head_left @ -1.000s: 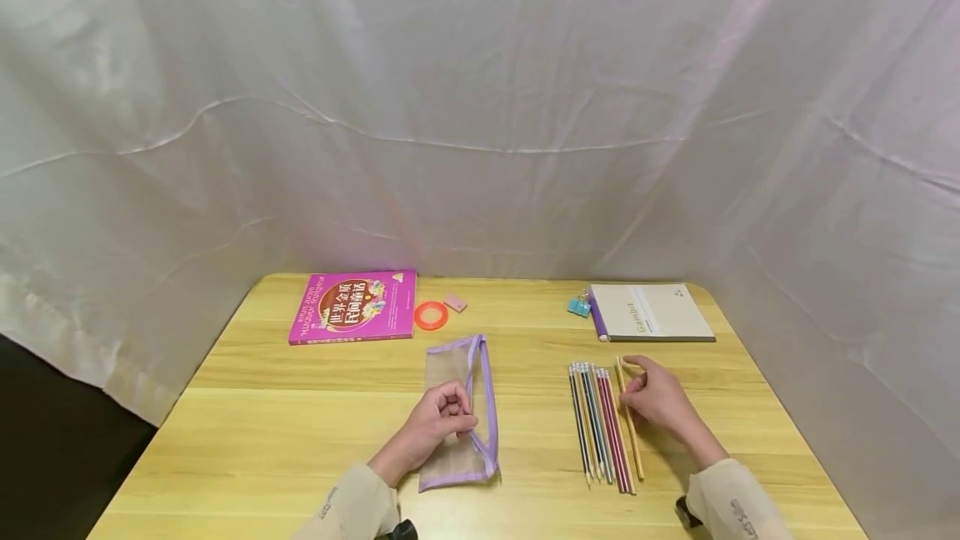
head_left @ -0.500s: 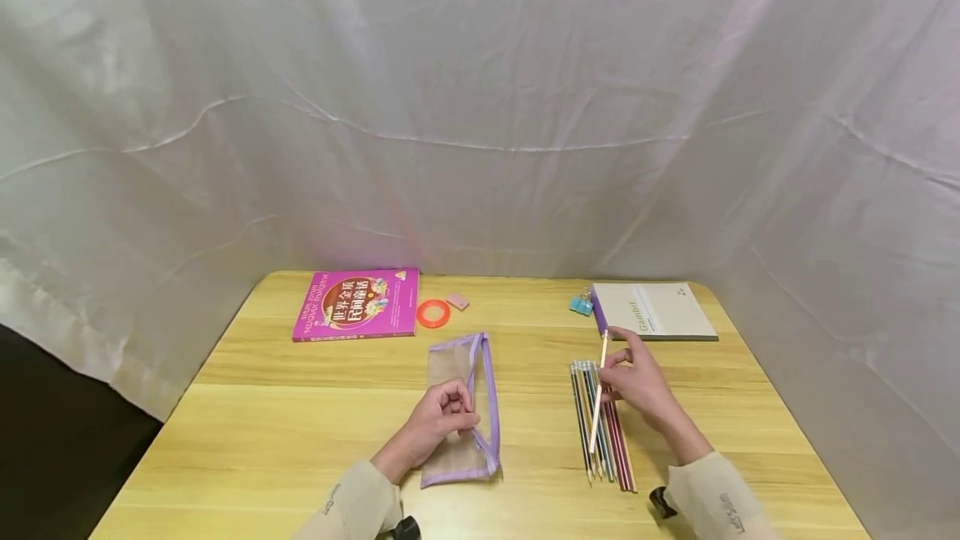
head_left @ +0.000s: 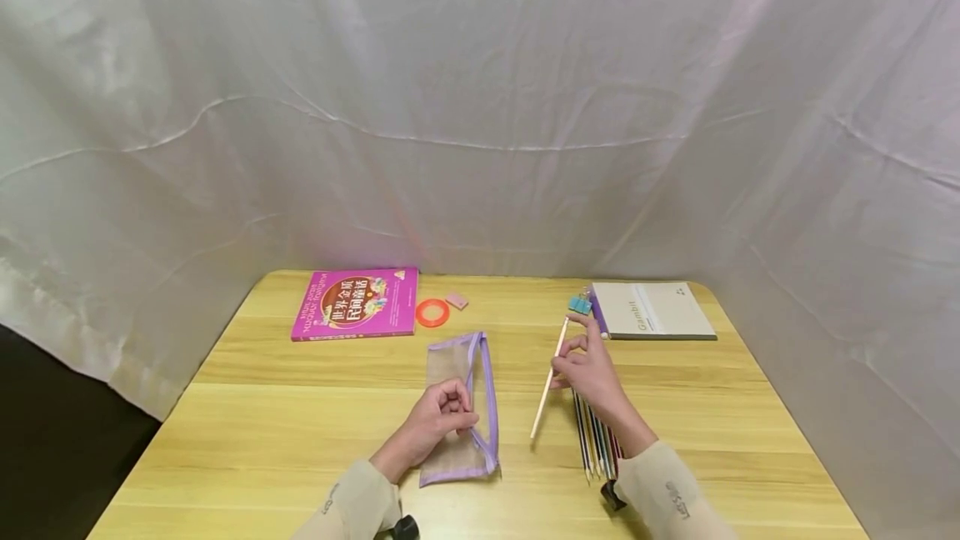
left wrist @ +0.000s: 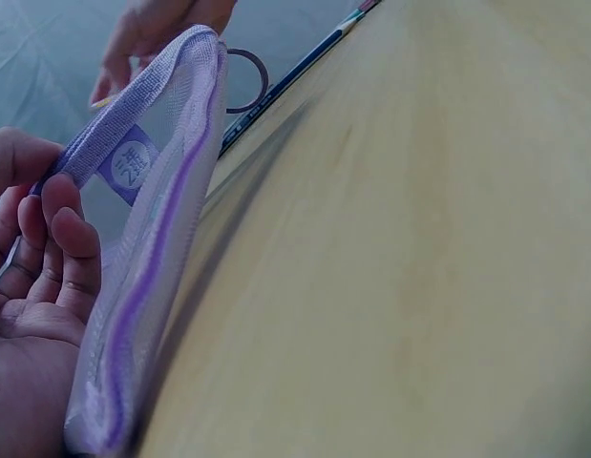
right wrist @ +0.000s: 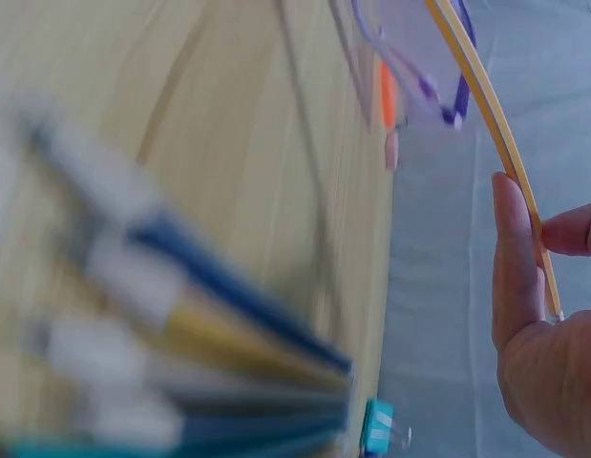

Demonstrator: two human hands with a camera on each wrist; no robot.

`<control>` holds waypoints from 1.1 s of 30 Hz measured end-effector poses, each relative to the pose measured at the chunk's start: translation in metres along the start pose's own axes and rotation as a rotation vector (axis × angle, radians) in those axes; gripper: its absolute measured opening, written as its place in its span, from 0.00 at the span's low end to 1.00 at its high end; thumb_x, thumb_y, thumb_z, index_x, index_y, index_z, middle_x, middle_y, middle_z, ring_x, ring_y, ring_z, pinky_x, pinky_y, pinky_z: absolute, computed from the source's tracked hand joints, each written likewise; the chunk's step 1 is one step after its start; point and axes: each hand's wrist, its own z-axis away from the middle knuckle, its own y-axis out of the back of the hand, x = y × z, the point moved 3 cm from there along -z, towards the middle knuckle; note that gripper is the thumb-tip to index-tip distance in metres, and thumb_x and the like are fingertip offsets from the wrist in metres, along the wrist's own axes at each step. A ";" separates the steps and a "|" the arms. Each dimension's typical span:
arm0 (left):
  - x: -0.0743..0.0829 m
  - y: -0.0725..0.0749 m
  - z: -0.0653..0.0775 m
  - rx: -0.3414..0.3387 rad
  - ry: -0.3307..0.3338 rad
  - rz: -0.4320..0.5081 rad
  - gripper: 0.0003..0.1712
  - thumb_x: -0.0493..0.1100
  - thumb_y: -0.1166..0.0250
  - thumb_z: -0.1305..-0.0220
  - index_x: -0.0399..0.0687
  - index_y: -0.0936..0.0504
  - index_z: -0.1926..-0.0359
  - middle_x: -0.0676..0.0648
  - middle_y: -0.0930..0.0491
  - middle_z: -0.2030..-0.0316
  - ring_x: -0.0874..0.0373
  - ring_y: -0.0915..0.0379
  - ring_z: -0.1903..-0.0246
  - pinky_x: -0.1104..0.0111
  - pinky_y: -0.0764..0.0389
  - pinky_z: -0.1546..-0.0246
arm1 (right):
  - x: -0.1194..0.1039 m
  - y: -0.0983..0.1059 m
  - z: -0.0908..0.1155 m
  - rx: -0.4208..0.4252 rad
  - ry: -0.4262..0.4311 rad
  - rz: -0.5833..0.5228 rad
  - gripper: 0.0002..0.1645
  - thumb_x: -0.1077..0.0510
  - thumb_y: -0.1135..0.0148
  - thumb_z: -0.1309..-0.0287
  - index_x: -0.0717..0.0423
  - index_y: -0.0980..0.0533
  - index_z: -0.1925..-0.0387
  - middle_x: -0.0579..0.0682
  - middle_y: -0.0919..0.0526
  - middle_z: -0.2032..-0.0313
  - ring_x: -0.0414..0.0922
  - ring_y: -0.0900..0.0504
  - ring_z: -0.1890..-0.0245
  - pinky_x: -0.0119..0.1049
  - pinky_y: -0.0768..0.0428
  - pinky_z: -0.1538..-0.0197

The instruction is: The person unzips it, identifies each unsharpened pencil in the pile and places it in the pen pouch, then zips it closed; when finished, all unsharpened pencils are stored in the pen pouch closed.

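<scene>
My left hand [head_left: 441, 417] pinches the edge of a see-through mesh pencil case [head_left: 491, 415] with purple trim. In the left wrist view, thumb and fingertips grip the purple band of the case [left wrist: 133, 114], whose mouth stands apart. My right hand [head_left: 588, 369] holds a yellow pencil [head_left: 546, 398] up between thumb and fingers, slanting toward the case. In the right wrist view, that pencil [right wrist: 496, 114] shows orange-yellow, above the table. Several more pencils [head_left: 592, 444] lie side by side under the right wrist, partly hidden by it.
A pink book [head_left: 356, 304] lies at the back left, with an orange-red ring [head_left: 422, 322] and a pink eraser [head_left: 457, 301] beside it. At the back right are a blue binder clip [head_left: 579, 304] and a notebook [head_left: 656, 311]. Grey curtains surround the table [head_left: 262, 432].
My right hand has picked up the yellow pencil from the right of the row and carried it left over the other pencils. The left hand stays at the pencil case.
</scene>
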 end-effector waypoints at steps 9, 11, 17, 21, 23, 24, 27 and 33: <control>-0.001 0.001 0.000 0.007 0.009 -0.006 0.17 0.28 0.33 0.40 0.19 0.34 0.63 0.57 0.23 0.73 0.66 0.28 0.75 0.77 0.22 0.71 | -0.007 -0.042 -0.001 -0.038 0.020 -0.054 0.49 0.79 0.41 0.43 0.45 0.44 0.26 0.56 0.29 0.60 0.45 0.19 0.72 0.48 0.10 0.66; -0.001 0.001 0.000 0.009 0.009 -0.006 0.17 0.28 0.33 0.40 0.19 0.34 0.63 0.57 0.23 0.73 0.66 0.28 0.75 0.77 0.22 0.71 | -0.008 -0.049 -0.001 -0.045 0.028 -0.056 0.49 0.78 0.41 0.43 0.45 0.44 0.26 0.57 0.29 0.60 0.46 0.19 0.71 0.48 0.10 0.66; -0.002 0.001 0.000 0.013 0.003 -0.016 0.17 0.28 0.33 0.41 0.19 0.33 0.63 0.57 0.23 0.73 0.66 0.29 0.76 0.77 0.24 0.72 | -0.001 -0.063 0.000 -0.056 0.032 -0.038 0.50 0.80 0.40 0.45 0.45 0.43 0.27 0.58 0.28 0.60 0.47 0.17 0.72 0.48 0.10 0.67; -0.003 0.001 0.000 0.012 0.007 -0.019 0.17 0.28 0.33 0.41 0.19 0.33 0.63 0.57 0.23 0.73 0.66 0.28 0.75 0.77 0.24 0.72 | 0.005 -0.071 0.002 -0.075 0.031 -0.016 0.51 0.81 0.40 0.47 0.48 0.43 0.26 0.59 0.27 0.60 0.46 0.18 0.73 0.50 0.10 0.67; -0.002 0.000 0.001 0.011 0.009 -0.018 0.17 0.28 0.33 0.40 0.19 0.33 0.63 0.57 0.23 0.73 0.66 0.28 0.75 0.77 0.24 0.72 | 0.007 -0.074 0.004 -0.091 0.029 -0.001 0.51 0.80 0.40 0.46 0.50 0.45 0.26 0.59 0.26 0.60 0.46 0.18 0.74 0.50 0.10 0.67; -0.002 0.000 0.001 0.010 0.009 -0.018 0.17 0.28 0.33 0.40 0.19 0.33 0.63 0.57 0.23 0.73 0.66 0.28 0.75 0.77 0.24 0.72 | 0.008 -0.075 0.005 -0.099 0.024 0.004 0.51 0.80 0.39 0.46 0.51 0.45 0.25 0.59 0.26 0.60 0.46 0.18 0.74 0.50 0.10 0.67; -0.001 0.000 0.001 0.005 0.007 -0.019 0.17 0.28 0.33 0.40 0.19 0.33 0.63 0.57 0.23 0.73 0.66 0.28 0.75 0.77 0.23 0.72 | 0.010 -0.080 0.007 -0.120 0.008 0.019 0.51 0.80 0.39 0.45 0.51 0.45 0.25 0.60 0.25 0.59 0.45 0.18 0.74 0.48 0.10 0.68; 0.000 0.001 0.001 0.001 0.014 -0.027 0.17 0.29 0.33 0.40 0.20 0.33 0.63 0.56 0.23 0.73 0.66 0.27 0.75 0.77 0.24 0.71 | 0.016 -0.089 0.009 -0.180 0.000 0.057 0.51 0.79 0.38 0.45 0.52 0.44 0.24 0.62 0.25 0.58 0.45 0.18 0.73 0.47 0.10 0.69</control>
